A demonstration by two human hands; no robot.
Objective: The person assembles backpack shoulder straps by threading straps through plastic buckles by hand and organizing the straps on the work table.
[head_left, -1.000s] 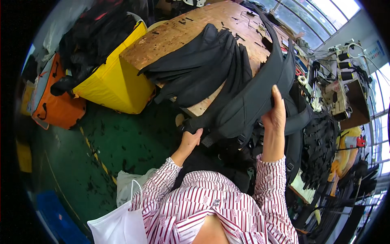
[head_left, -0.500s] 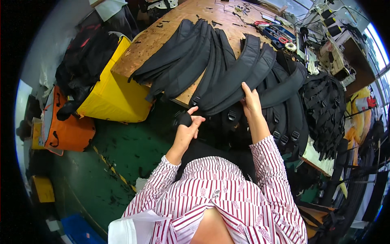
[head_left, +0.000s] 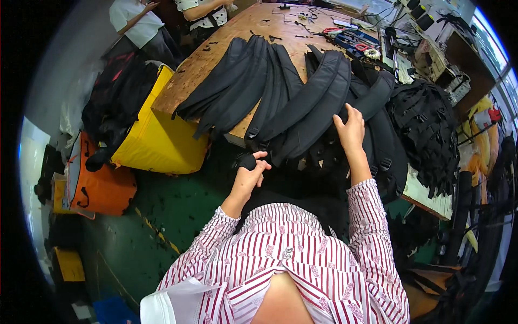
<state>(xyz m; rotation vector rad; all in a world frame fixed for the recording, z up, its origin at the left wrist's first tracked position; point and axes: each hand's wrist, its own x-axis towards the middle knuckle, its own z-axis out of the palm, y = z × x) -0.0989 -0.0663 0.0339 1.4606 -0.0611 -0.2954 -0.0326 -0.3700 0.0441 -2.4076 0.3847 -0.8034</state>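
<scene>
Padded black shoulder straps (head_left: pixel 318 110) hang over the near edge of the workbench, some with plastic buckles. My left hand (head_left: pixel 250 178), below the corner of the bench, has its fingers curled round a black strap end (head_left: pixel 246 162); how it runs beyond the hand is hard to see. To the right, my right hand (head_left: pixel 352 129) is raised beside the straps with thumb and fingers apart and nothing gripped. Its fingertips are near a strap's edge; I cannot tell whether they touch it. Another bunch of black straps (head_left: pixel 237 86) lies on the bench to the left.
The wooden bench (head_left: pixel 216 54) carries scraps, cables and red-handled scissors (head_left: pixel 362 47). A yellow bin (head_left: pixel 156 137) and an orange bin (head_left: pixel 105 181) stand at left. Black webbing with buckles (head_left: pixel 423 129) is heaped at right. Two people (head_left: pixel 137 24) are at the far left.
My right hand has moved right and let go of the strap it was touching, its fingers now spread. The left hand stays nearly in place. The view has shifted, showing more of the people.
</scene>
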